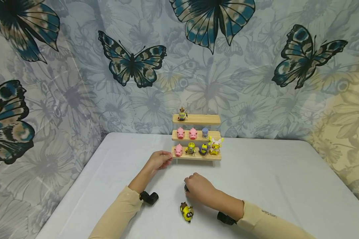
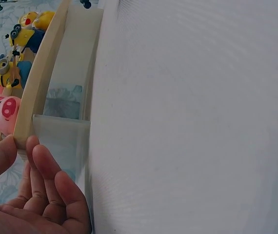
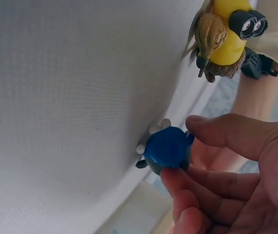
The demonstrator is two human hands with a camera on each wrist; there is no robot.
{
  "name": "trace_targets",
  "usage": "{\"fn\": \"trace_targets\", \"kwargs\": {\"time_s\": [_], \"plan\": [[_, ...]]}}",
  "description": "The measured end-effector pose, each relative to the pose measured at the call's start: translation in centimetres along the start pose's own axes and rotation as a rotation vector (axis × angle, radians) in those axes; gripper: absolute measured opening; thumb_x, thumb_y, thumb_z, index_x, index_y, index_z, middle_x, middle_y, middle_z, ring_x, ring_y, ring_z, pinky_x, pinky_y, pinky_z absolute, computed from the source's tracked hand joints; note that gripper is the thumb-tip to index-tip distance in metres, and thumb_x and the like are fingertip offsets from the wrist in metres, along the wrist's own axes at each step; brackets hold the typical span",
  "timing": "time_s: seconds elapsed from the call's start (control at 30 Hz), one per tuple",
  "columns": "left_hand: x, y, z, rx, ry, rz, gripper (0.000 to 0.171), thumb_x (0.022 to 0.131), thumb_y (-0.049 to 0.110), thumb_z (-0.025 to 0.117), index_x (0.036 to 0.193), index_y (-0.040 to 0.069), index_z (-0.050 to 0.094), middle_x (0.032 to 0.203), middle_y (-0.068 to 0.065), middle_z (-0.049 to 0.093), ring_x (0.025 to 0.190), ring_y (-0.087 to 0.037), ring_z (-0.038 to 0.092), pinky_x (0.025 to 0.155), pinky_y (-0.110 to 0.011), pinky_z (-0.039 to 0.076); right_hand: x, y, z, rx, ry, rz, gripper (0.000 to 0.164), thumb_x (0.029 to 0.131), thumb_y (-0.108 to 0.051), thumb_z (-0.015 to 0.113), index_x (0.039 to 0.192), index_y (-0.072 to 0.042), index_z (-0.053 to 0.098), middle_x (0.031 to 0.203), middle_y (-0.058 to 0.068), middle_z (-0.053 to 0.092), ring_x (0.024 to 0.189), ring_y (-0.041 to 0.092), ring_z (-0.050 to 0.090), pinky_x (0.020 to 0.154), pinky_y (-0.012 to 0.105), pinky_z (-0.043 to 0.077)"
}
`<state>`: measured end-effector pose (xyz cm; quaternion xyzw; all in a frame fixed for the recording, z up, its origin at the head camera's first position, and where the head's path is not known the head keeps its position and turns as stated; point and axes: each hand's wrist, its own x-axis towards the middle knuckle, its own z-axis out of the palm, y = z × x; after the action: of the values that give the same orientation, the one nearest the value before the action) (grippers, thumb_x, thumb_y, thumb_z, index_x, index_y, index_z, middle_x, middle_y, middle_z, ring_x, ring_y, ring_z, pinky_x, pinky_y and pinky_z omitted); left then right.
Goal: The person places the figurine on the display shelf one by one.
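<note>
My left hand [image 1: 160, 160] pinches the left end of the lowest board of a three-tier wooden display shelf [image 1: 197, 158], thumb above and fingertips below in the left wrist view. Over the table in front of the shelf, my right hand [image 1: 201, 188] holds a small figurine [image 3: 167, 147] between thumb and fingers. Its blue side faces the right wrist camera, with white and dark bits at its edge; the hand hides most of it in the head view. Nearer me, a yellow Minion figurine [image 1: 186, 212] with goggles and brown fur lies on its side.
The bottom board carries a pink pig [image 1: 178, 150], two Minion figures and a yellow figure with white ears [image 1: 215, 146]. Two pigs and a blue-grey figure [image 1: 204, 132] stand mid-tier; a crowned Minion [image 1: 182, 115] stands on top. Behind hangs a butterfly-print cloth [image 1: 155, 106].
</note>
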<state>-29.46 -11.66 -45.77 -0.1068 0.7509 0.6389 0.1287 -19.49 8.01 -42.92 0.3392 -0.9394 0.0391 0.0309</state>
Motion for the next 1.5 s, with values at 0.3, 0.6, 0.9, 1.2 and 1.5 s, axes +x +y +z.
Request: {"fn": "trace_targets", "kwargs": {"time_s": [0.3,0.6,0.9,1.2,1.5], "plan": [[0.1,0.0,0.0,0.021,0.000,-0.009,0.025,0.095,0.023,0.064,0.114,0.006,0.064,0.088,0.000,0.071,0.068,-0.006,0.060,0.060,-0.021,0.046,-0.4,0.5,0.0,0.009,0.035,0.056,0.011,0.074,-0.007,0.076,0.077,-0.002,0.067,0.069,0.005,0.066,0.070,0.021,0.061,0.065,0.033,0.050],[0.0,-0.1,0.0,0.014,-0.012,0.006,0.026,0.095,0.021,0.063,0.114,0.004,0.064,0.087,-0.001,0.071,0.067,-0.006,0.059,0.059,-0.021,0.046,-0.9,2.0,0.2,0.095,0.052,0.035,0.007,0.075,0.001,0.072,0.074,-0.006,0.071,0.070,0.003,0.069,0.068,0.018,0.062,0.062,0.031,0.049],[-0.5,0.6,-0.3,0.014,-0.030,-0.005,0.028,0.095,0.022,0.064,0.116,0.004,0.063,0.097,-0.008,0.072,0.069,-0.008,0.060,0.066,-0.025,0.049,-0.6,3.0,-0.3,0.268,0.020,0.040,0.009,0.075,0.004,0.070,0.070,-0.004,0.072,0.066,0.001,0.068,0.057,0.007,0.052,0.055,0.024,0.043],[0.0,0.0,-0.2,0.001,-0.015,-0.003,0.027,0.094,0.023,0.065,0.114,0.005,0.065,0.088,-0.001,0.071,0.067,-0.006,0.060,0.060,-0.021,0.047,-0.4,3.3,-0.3,0.337,-0.037,0.063,0.006,0.073,0.001,0.074,0.072,-0.005,0.072,0.067,0.001,0.068,0.059,0.006,0.052,0.056,0.022,0.044],[0.0,0.1,-0.1,-0.007,-0.016,-0.005,0.025,0.094,0.022,0.065,0.113,0.005,0.064,0.086,0.000,0.070,0.066,-0.006,0.059,0.059,-0.020,0.046,-0.2,3.8,-0.5,0.447,-0.035,0.089,0.004,0.077,-0.003,0.074,0.076,-0.006,0.072,0.070,-0.001,0.068,0.063,0.005,0.054,0.058,0.021,0.044]]}}
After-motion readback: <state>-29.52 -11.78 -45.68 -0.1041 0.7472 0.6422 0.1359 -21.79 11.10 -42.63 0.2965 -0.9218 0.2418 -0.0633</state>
